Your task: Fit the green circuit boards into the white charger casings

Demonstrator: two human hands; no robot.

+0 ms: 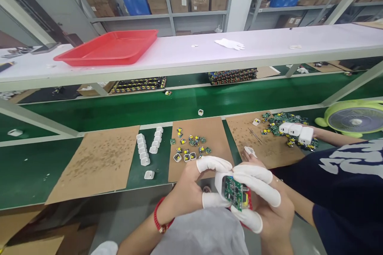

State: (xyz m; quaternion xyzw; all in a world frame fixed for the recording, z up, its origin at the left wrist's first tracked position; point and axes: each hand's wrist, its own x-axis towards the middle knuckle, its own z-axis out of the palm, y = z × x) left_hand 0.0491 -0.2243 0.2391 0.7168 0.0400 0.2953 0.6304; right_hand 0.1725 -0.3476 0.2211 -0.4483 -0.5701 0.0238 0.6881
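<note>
White finger covers sit on the fingers of both my hands, which meet low in front of me. My left hand (191, 187) pinches a small white plastic housing (219, 183), its open end facing right. Between the fingertips and thumb of my right hand (269, 199) is a green circuit board (234, 192) with a yellow component, at the mouth of the housing. How far the board sits inside is partly hidden by my fingers. Just beyond, a cardboard sheet (214, 133) bears loose circuit boards (194, 141) and several housings (186, 157) with boards inside.
Two rows of white housings (143, 150) stand left of the sheet, a single housing (149, 175) nearer. A co-worker's sleeve (329, 215) is close at right, one hand by housings and a board pile (278, 121). A shelf with a red tray (110, 48) crosses above; a green fan (354, 117) stands right.
</note>
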